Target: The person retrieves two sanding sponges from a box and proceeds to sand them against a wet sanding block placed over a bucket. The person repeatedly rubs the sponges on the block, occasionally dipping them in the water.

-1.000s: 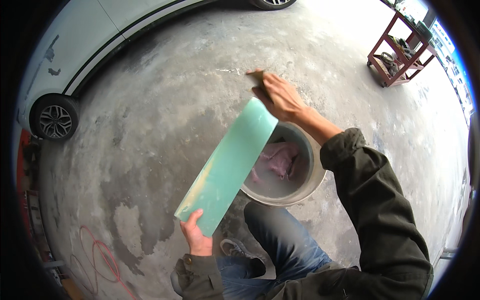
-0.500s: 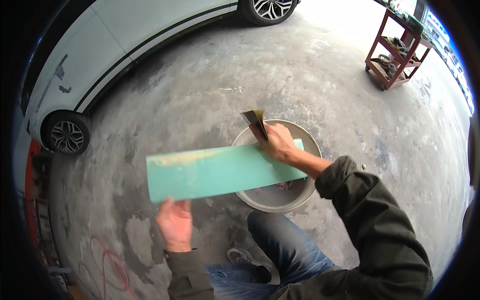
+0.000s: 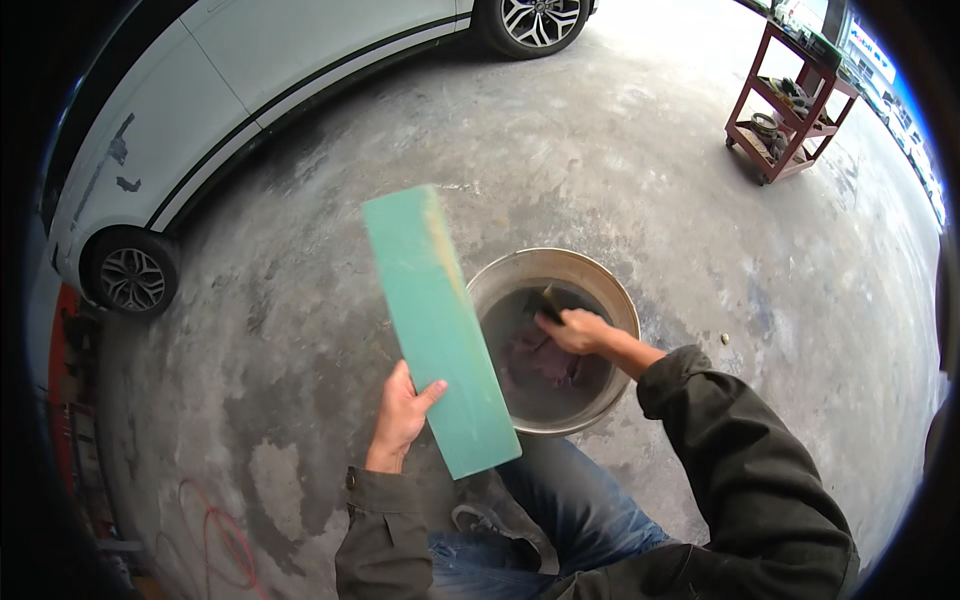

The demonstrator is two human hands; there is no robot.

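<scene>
My left hand (image 3: 404, 410) grips a long flat green panel (image 3: 420, 310) by its left edge, the thumb lying on its face. The panel is tilted nearly upright in view, with a yellowish worn strip along its upper right edge. My right hand (image 3: 575, 332) is closed on a small dark folded sheet of sandpaper (image 3: 549, 302), held low over the murky water (image 3: 528, 398) in a round metal basin (image 3: 622, 312). A pinkish cloth (image 3: 545, 362) lies in that water below the hand. The panel's lower right corner overlaps the basin's left rim in view.
A white car (image 3: 210, 80) with scraped patches on its side stands at the upper left. At the upper right is a red wheeled cart (image 3: 790, 110) with items on its shelves. A red hose (image 3: 228, 540) lies on the concrete floor (image 3: 300, 250) at lower left.
The panel has swung from lying across the basin to nearly upright on its left, now held by my left hand. My right hand has lowered the sandpaper into the basin.
</scene>
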